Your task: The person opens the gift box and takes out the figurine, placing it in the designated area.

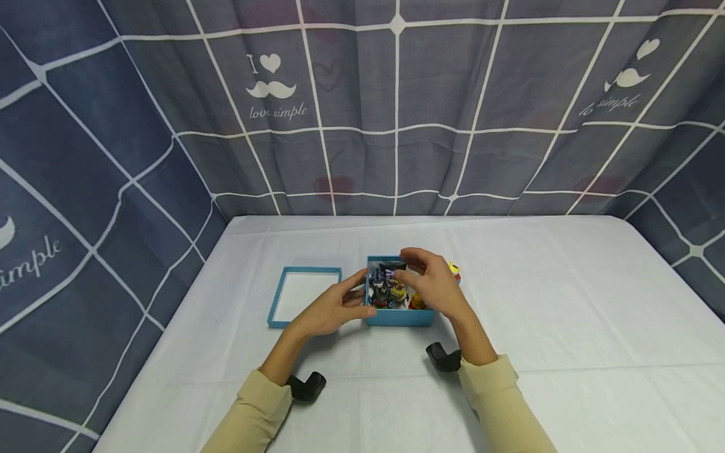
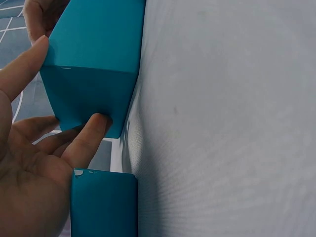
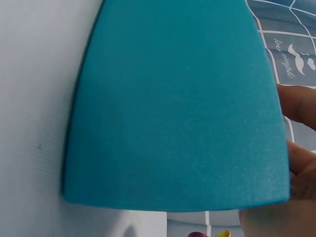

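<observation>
A blue open-topped box [image 1: 399, 318] stands on the table with several small colourful toy figures [image 1: 381, 294] inside. My left hand [image 1: 334, 308] holds its left end, thumb at the near top corner and fingers against the side wall. In the left wrist view the thumb [image 2: 37, 59] touches the box's upper edge. Over the right part of the box reaches my right hand [image 1: 436, 286], its thumb above a purple figure [image 1: 389, 274]. Whether it pinches a figure is hidden. The box's outer wall [image 3: 173, 113] blocks most of the right wrist view.
To the left lies the box's blue-rimmed lid [image 1: 304, 296], its white inside facing up. A red and yellow figure [image 1: 455, 270] stands just right of the box, partly behind the right hand. Dark grid-patterned curtains [image 1: 362, 107] surround the white table [image 1: 566, 302].
</observation>
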A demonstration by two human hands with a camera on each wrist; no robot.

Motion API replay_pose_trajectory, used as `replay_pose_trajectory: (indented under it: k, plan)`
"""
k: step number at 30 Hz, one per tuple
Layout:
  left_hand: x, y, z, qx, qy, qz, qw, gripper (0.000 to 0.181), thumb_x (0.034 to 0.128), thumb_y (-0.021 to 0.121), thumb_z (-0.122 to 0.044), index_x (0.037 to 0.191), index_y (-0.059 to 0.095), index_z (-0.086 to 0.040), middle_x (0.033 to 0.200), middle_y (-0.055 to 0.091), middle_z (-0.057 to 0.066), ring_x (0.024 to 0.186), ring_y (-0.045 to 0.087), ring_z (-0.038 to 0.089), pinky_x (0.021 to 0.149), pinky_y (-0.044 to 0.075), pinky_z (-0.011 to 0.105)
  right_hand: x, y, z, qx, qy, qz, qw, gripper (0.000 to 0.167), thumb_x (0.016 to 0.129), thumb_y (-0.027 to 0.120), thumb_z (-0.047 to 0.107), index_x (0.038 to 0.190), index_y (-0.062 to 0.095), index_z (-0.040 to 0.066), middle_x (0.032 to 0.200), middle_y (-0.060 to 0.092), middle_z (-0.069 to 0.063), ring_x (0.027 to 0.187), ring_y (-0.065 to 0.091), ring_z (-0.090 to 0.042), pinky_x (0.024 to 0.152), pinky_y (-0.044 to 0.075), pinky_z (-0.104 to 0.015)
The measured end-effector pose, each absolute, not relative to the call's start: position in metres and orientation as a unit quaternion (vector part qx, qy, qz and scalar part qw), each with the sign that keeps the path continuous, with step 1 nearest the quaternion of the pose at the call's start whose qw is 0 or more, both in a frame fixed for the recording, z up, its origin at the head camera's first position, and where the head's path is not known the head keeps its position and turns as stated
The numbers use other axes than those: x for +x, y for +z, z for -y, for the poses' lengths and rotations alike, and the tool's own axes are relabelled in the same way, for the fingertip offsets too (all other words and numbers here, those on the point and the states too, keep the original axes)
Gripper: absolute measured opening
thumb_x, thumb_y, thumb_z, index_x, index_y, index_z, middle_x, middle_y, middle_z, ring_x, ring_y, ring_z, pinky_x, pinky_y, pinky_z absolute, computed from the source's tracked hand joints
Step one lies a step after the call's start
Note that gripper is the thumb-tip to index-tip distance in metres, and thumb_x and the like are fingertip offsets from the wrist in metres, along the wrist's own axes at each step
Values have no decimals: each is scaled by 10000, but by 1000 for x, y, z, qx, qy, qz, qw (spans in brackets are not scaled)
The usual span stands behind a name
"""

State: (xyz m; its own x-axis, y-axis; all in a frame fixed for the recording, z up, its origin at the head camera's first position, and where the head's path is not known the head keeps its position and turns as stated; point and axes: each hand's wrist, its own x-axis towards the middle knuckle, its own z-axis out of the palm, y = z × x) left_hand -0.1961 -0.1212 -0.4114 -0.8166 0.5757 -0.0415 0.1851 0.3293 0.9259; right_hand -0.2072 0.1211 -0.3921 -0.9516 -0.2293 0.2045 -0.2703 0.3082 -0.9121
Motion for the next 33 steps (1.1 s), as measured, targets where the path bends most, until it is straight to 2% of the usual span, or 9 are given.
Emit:
replay_pose_trajectory:
  k: [10,18,28,33]
  plan:
    - [-196,-411,122,244,527,-792,186,861,949,691,-306,1595,155,-116,1624,165,100,1387,376,347,1105,367,434,-209,-391,-121,142,573,807,12,430,919,691,95,1303,585,-67,1274,601,-242,1143,613,-351,950,512,-486]
    - [-196,-410,122,234,528,-794,190,874,939,702,-322,1596,157,-131,1624,176,52,1389,383,299,1105,371,401,-212,-391,-119,129,528,839,13,349,939,662,81,1247,628,-81,1175,660,-216,1046,652,-325,900,534,-479]
    - [-196,-410,122,231,524,-797,192,882,931,705,-356,1597,162,-159,1620,176,13,1394,377,281,1111,364,393,-212,-391,-114,143,458,877,24,380,925,689,115,1253,635,-69,1128,685,-196,961,679,-296,817,565,-457]
    - [-196,-412,122,239,524,-795,189,884,935,703,-343,1598,153,-146,1625,166,53,1394,372,313,1112,361,408,-212,-393,-111,137,433,890,40,384,917,696,117,1246,641,-71,1114,692,-199,948,691,-302,808,566,-465]
